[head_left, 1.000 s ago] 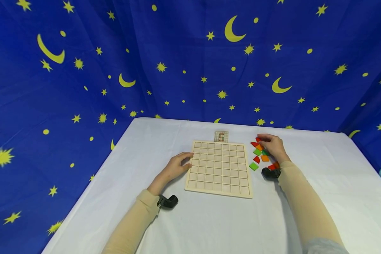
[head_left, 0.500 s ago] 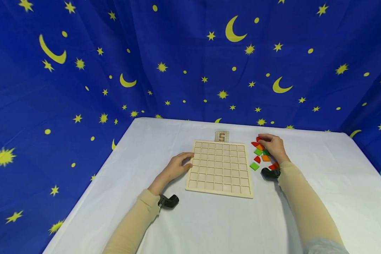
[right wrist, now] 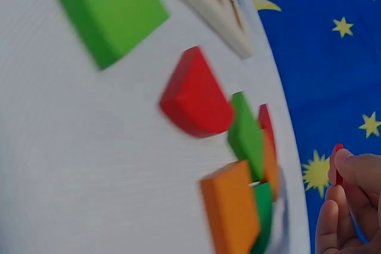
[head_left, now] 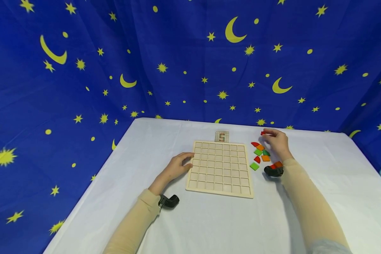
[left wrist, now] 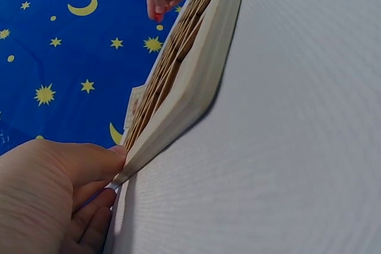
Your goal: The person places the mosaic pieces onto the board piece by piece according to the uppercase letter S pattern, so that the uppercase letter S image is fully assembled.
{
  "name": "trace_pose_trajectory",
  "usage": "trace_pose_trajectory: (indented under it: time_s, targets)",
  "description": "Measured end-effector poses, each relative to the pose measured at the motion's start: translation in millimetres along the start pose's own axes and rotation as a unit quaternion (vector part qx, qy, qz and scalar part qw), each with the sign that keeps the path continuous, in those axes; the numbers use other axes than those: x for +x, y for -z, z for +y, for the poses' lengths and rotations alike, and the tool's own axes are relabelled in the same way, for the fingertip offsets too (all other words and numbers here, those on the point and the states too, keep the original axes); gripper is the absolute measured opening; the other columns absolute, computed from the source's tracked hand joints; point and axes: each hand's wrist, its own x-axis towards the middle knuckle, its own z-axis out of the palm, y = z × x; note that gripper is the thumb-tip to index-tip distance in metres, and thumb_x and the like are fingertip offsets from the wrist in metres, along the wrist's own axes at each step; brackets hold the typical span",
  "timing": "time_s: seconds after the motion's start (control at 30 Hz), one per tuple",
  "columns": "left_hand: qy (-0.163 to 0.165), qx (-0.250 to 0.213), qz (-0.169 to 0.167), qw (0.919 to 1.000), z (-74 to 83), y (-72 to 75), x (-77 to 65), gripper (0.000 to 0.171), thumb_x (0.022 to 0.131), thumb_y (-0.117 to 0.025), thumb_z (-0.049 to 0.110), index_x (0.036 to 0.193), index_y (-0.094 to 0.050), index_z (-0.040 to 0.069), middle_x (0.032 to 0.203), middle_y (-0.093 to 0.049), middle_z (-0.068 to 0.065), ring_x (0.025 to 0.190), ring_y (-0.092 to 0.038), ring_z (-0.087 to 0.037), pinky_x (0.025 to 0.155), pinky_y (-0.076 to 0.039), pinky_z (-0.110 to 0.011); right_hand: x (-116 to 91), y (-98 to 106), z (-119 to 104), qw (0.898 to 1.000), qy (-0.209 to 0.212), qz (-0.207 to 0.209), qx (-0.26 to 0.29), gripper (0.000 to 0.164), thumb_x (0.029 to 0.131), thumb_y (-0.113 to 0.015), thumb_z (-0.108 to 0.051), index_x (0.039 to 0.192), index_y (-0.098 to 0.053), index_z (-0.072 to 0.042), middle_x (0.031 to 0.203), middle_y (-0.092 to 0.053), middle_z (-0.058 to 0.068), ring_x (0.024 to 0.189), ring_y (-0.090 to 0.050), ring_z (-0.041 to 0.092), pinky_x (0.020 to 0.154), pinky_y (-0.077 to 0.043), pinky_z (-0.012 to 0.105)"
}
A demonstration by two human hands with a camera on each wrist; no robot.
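My right hand (head_left: 277, 141) pinches a small red piece (head_left: 262, 133) between thumb and fingertips, raised beyond the far end of the loose pieces. The same red piece (right wrist: 337, 163) shows edge-on in the right wrist view, its outline partly covered by the thumb. My left hand (head_left: 176, 166) rests at the left edge of a pale wooden grid board (head_left: 218, 168), fingers loosely bent and set apart. In the left wrist view, the thumb (left wrist: 95, 162) touches the rim of the board (left wrist: 196, 81). The board's square cells hold no pieces.
Right of the board lie green squares (head_left: 254, 166), orange pieces (head_left: 265, 158), red quarter-rounds (head_left: 257, 159) and a dark green piece (head_left: 266, 152). A small pattern card (head_left: 222, 137) with an S-like figure sits behind the board. A blue star-printed cloth (head_left: 190, 70) hangs behind the white table (head_left: 165, 134).
My right hand has lifted the red piece off the pile and moved it slightly away and to the right. The left hand and the board have stayed put.
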Motion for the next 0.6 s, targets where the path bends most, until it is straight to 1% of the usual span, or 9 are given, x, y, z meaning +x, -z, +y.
trace_pose_trajectory:
  time_s: [0.03,0.13,0.2,0.27,0.33,0.37,0.43,0.5,0.6]
  targets:
    - [0.003,-0.002,-0.001,1.0,0.7,0.3,0.0,0.043,0.088,-0.067,0.007,0.129,-0.056,0.001,0.129,-0.055,-0.013,0.119,-0.052,-0.026,0.103,-0.04,-0.037,0,1,-2,1.0,0.008,0.005,-0.006,0.045,0.094,-0.06,-0.027,0.132,-0.055,-0.005,0.129,-0.054,0.017,0.108,-0.05,0.03,0.102,-0.039,0.046]
    - [0.006,-0.003,-0.003,1.0,2.5,1.0,-0.3,0.043,0.088,-0.067,0.007,0.129,-0.055,0.0,0.129,-0.055,-0.013,0.119,-0.051,-0.027,0.103,-0.04,-0.037,0,3,-7,0.999,0.018,0.022,-0.015,0.045,0.092,-0.063,-0.03,0.129,-0.058,-0.005,0.124,-0.059,0.013,0.1,-0.054,0.02,0.09,-0.048,0.03]
    - [0.006,-0.002,-0.004,1.0,3.1,1.1,-0.6,0.043,0.088,-0.066,0.007,0.129,-0.055,0.0,0.13,-0.054,-0.014,0.119,-0.051,-0.028,0.103,-0.04,-0.038,0,5,-8,0.999,0.031,0.025,-0.013,0.047,0.09,-0.065,-0.03,0.128,-0.059,-0.004,0.122,-0.06,0.013,0.096,-0.055,0.018,0.08,-0.049,0.022]
    - [0.007,-0.002,-0.004,1.0,3.1,1.1,-0.9,0.043,0.088,-0.066,0.008,0.129,-0.055,0.0,0.13,-0.054,-0.014,0.12,-0.051,-0.027,0.103,-0.039,-0.038,0,5,-10,0.999,0.026,0.029,-0.011,0.046,0.089,-0.066,-0.032,0.127,-0.06,-0.007,0.121,-0.06,0.01,0.095,-0.055,0.015,0.071,-0.049,0.017]
    - [0.01,-0.003,-0.005,0.9999,2.8,1.0,-1.1,0.043,0.088,-0.067,0.008,0.129,-0.055,0.0,0.13,-0.054,-0.013,0.12,-0.05,-0.027,0.103,-0.039,-0.037,0,5,-12,0.999,0.038,0.024,-0.009,0.047,0.089,-0.066,-0.031,0.128,-0.059,-0.005,0.123,-0.059,0.014,0.097,-0.054,0.017,0.071,-0.048,0.019]
    - [0.009,-0.005,-0.004,0.9999,2.6,0.8,-1.2,0.043,0.088,-0.067,0.008,0.129,-0.055,0.0,0.13,-0.054,-0.013,0.12,-0.05,-0.027,0.103,-0.039,-0.037,0,5,-13,0.999,0.037,0.028,-0.004,0.045,0.089,-0.067,-0.031,0.127,-0.061,-0.007,0.123,-0.059,0.013,0.097,-0.054,0.018,0.071,-0.049,0.02]
    - [0.008,-0.007,-0.002,0.9999,2.2,0.3,-1.0,0.043,0.088,-0.067,0.007,0.129,-0.056,0.0,0.13,-0.055,-0.013,0.12,-0.05,-0.027,0.103,-0.039,-0.038,-1,4,-15,0.999,0.032,0.033,-0.008,0.043,0.089,-0.067,-0.031,0.126,-0.062,-0.009,0.123,-0.059,0.013,0.097,-0.053,0.016,0.076,-0.051,0.023]
    - [0.005,-0.009,0.0,0.9999,2.2,0.1,-1.0,0.043,0.087,-0.067,0.006,0.128,-0.056,0.0,0.129,-0.055,-0.013,0.12,-0.051,-0.028,0.103,-0.039,-0.038,-2,4,-18,0.999,0.043,0.032,-0.011,0.043,0.09,-0.066,-0.027,0.127,-0.06,-0.006,0.124,-0.058,0.016,0.097,-0.053,0.019,0.083,-0.05,0.028]
    - [0.003,-0.01,0.001,0.9999,2.9,0.3,-1.0,0.043,0.087,-0.067,0.005,0.128,-0.056,0.0,0.129,-0.055,-0.014,0.12,-0.051,-0.028,0.103,-0.039,-0.039,-3,3,-21,0.998,0.044,0.034,-0.011,0.041,0.091,-0.065,-0.024,0.127,-0.06,-0.005,0.124,-0.058,0.017,0.098,-0.053,0.021,0.09,-0.049,0.036]
